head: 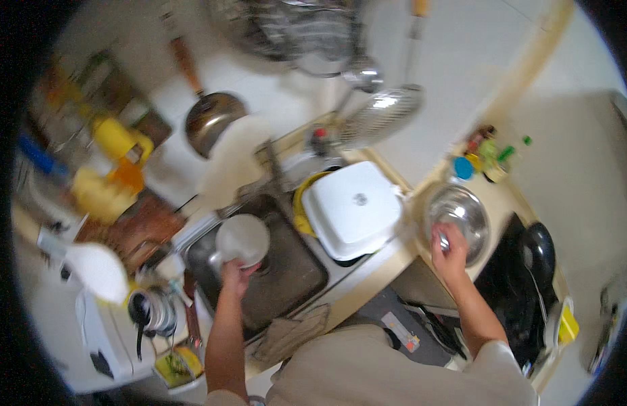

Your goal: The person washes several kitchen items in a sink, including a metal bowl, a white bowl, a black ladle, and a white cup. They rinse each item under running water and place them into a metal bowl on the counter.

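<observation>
Over the steel sink basin (293, 264), my left hand (238, 276) grips a pale round cup or small pot (244, 238), whose side bears a short handle or spout. My right hand (450, 248) is at the near side of a shiny metal bowl (468, 210) on the counter, its fingers closed around a small metallic thing (444, 242) that is too blurred to name. Between the hands, a white square lidded tub (356, 208) rests on a yellow basin (301, 203) beside the sink.
A brown cloth (293, 335) hangs over the sink's front edge. Bottles (491, 157) stand behind the bowl, and a black stovetop (506, 284) lies right. A pan (214, 122), a slotted ladle (384, 114) and a wooden board (126, 228) are farther off.
</observation>
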Action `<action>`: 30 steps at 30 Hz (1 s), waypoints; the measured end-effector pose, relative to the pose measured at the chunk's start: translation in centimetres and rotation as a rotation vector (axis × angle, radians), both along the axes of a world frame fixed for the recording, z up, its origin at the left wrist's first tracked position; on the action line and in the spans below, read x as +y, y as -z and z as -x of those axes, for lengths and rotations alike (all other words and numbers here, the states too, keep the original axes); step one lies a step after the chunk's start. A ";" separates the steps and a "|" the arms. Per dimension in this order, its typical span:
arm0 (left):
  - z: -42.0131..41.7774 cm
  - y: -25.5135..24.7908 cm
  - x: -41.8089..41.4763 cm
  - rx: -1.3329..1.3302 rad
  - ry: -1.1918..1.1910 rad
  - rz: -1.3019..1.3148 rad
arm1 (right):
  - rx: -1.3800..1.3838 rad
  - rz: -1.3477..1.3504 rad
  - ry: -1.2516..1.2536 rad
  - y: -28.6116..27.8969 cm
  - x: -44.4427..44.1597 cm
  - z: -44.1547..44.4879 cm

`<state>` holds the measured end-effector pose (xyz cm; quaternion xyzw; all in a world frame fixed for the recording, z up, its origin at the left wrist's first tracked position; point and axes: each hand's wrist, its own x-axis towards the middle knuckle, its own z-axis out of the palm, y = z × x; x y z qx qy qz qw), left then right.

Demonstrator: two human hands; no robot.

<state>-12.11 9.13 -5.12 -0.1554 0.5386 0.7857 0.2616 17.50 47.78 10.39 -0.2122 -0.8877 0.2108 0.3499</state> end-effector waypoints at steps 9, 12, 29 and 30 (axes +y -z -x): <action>-3.4 -3.2 2.1 0.244 -0.203 0.208 | -0.688 1.655 -0.430 8.2 -22.6 19.4; -3.7 -2.3 0.9 0.586 -0.127 0.495 | -0.708 1.726 -0.588 16.5 -24.9 25.5; -0.6 -6.9 -3.9 0.626 0.427 0.942 | -0.920 0.434 -0.629 18.6 -22.1 31.5; -1.2 -7.7 -2.7 0.635 0.316 0.914 | -0.815 1.128 -0.521 20.6 -22.3 29.9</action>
